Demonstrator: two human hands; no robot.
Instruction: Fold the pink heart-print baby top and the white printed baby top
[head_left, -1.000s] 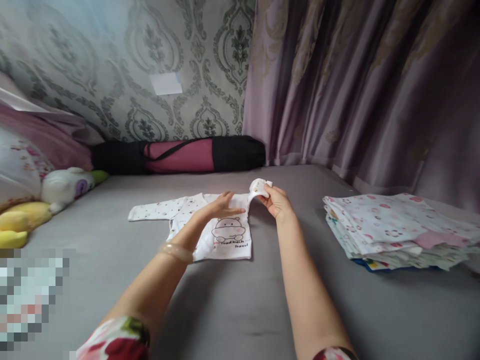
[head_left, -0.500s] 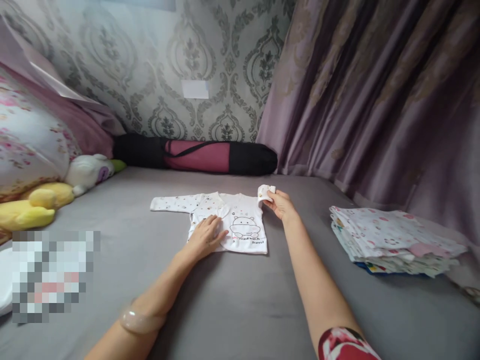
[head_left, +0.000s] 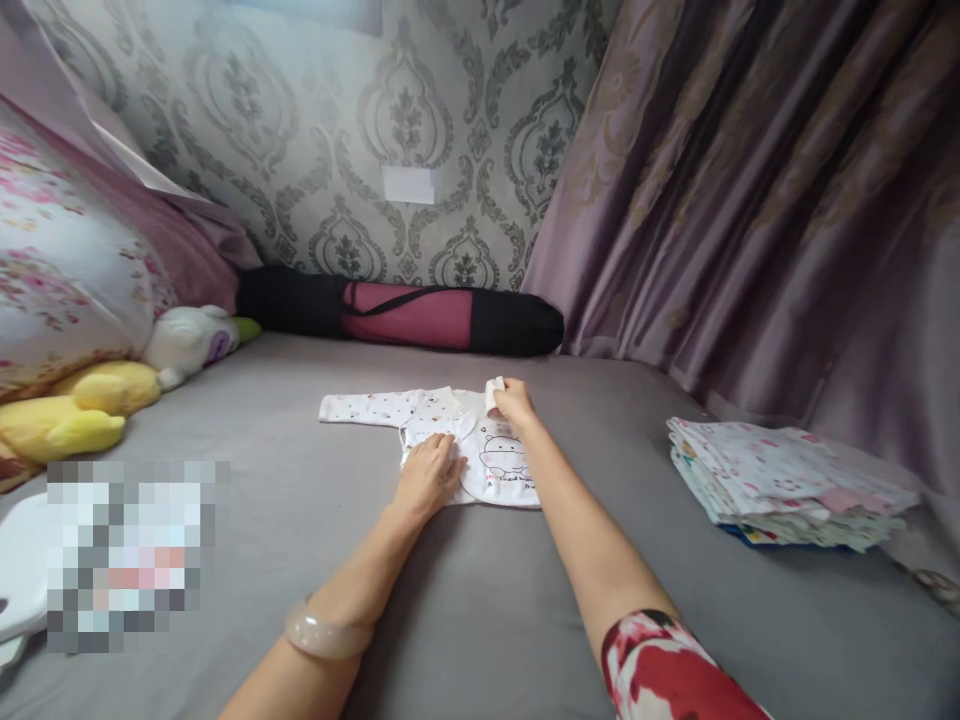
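Note:
A small white baby shirt (head_left: 480, 487) with a hippo drawing and lettering lies spread on the grey sheet. Its patterned left-side sleeve (head_left: 367, 408) stretches out flat. My left hand (head_left: 433, 472) rests on the shirt's front, fingers laid flat and holding nothing. Above the collar area on the right, my right hand (head_left: 513, 402) pinches the cuff of the other sleeve (head_left: 493, 395), which is lifted and drawn inward over the shirt. My right forearm hides the shirt's lower right side.
Folded baby clothes (head_left: 787, 480) are stacked at right. A black and maroon roll bag (head_left: 409, 315) lies along the wall. Plush toys (head_left: 191, 340) and a floral pillow (head_left: 67, 270) are at left, near a white object (head_left: 22, 560) beside a blurred-out patch. A purple curtain (head_left: 712, 180) hangs right.
My right hand has carried the pinched sleeve leftward, from beside the shirt's right edge to over its upper part. My left hand stays on the shirt. The view has shifted slightly.

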